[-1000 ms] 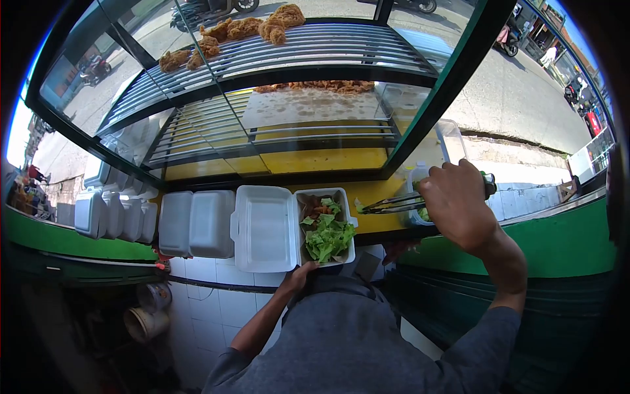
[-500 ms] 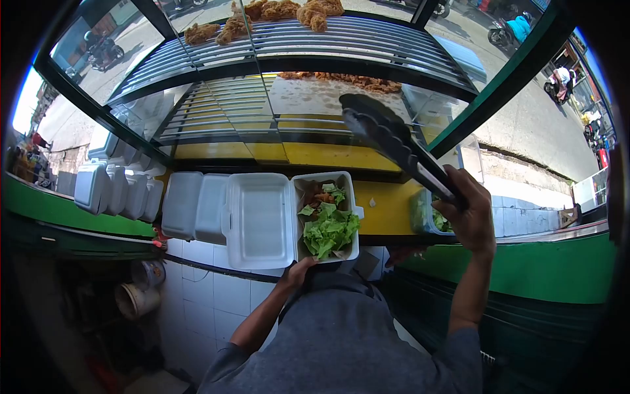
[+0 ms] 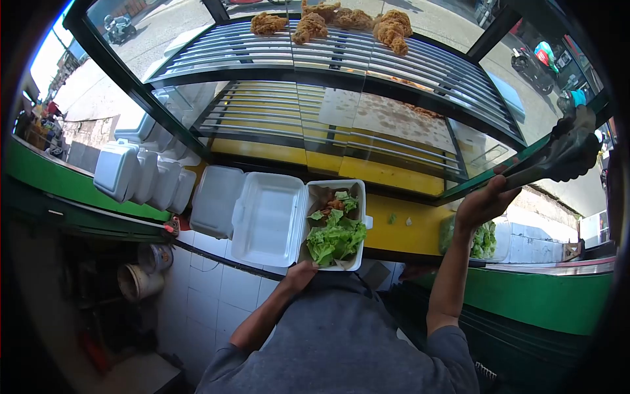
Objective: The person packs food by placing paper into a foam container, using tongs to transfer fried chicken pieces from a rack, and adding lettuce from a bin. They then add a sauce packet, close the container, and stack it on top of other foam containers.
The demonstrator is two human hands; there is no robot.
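My left hand [image 3: 301, 274] grips the near edge of an opened white foam takeaway box [image 3: 270, 220], its lid laid out to the left. Inside the box's right half lie green lettuce [image 3: 336, 240] and some browned food [image 3: 335, 207] on brown paper. Out to the right, my right hand [image 3: 484, 202] is closed around the handle end of dark tongs [image 3: 551, 157]. The tongs point up and away to the right, past the green frame post. Beneath that forearm sits a clear tub of lettuce [image 3: 484, 240].
Fried chicken pieces [image 3: 348, 23] lie on the top rack of the glass display case [image 3: 315, 75]. Closed foam boxes [image 3: 146, 174] are stacked at the left. Lettuce scraps lie on the yellow counter [image 3: 400, 230]. Beyond is a street with motorbikes.
My right hand has swung the tongs outward to the right, away from the display case. The view has turned, shifting the scene; my left hand stays at the box.
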